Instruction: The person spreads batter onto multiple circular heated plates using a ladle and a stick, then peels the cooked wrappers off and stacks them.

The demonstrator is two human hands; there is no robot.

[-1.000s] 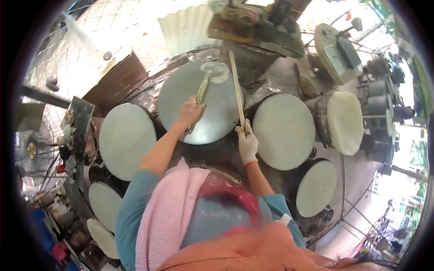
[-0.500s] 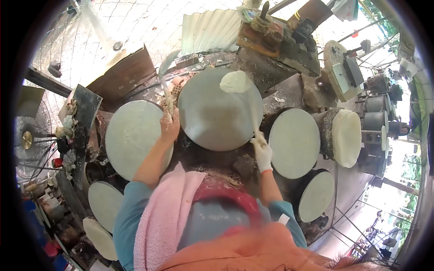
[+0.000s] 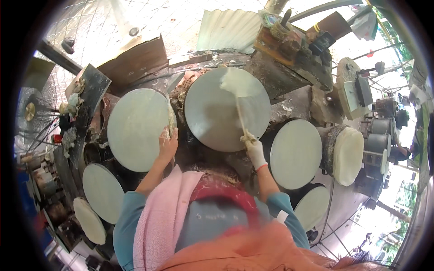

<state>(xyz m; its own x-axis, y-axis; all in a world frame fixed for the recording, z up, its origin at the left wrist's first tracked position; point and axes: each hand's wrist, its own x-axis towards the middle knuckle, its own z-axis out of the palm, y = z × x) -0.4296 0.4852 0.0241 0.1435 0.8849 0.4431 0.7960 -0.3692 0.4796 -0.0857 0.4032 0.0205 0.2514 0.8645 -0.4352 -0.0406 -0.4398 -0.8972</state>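
My gloved right hand [image 3: 254,150] is closed round a thin stick-like handle [image 3: 240,114]. Its far end reaches into a pale, smeared patch of batter [image 3: 245,85] on the round grey griddle [image 3: 210,122] in front of me. Whatever sits at the handle's tip is hidden by the batter and blur. My bare left hand [image 3: 168,145] grips a long, batter-crusted scraper [image 3: 171,113], held upright over the right edge of the left round griddle [image 3: 135,131]. A thin pale sheet covers that left griddle.
On the right stand another pale-coated griddle [image 3: 296,153] and a stack of pale round sheets [image 3: 348,156]. More coated rounds lie lower left [image 3: 103,192] and lower right [image 3: 312,207]. A fan [image 3: 30,111] stands far left; a cluttered wooden box [image 3: 280,43] is at the back.
The pale lump on the middle griddle has become a wider smear. My right hand has shifted left with the handle. My left hand and its scraper have come lower, nearer to me.
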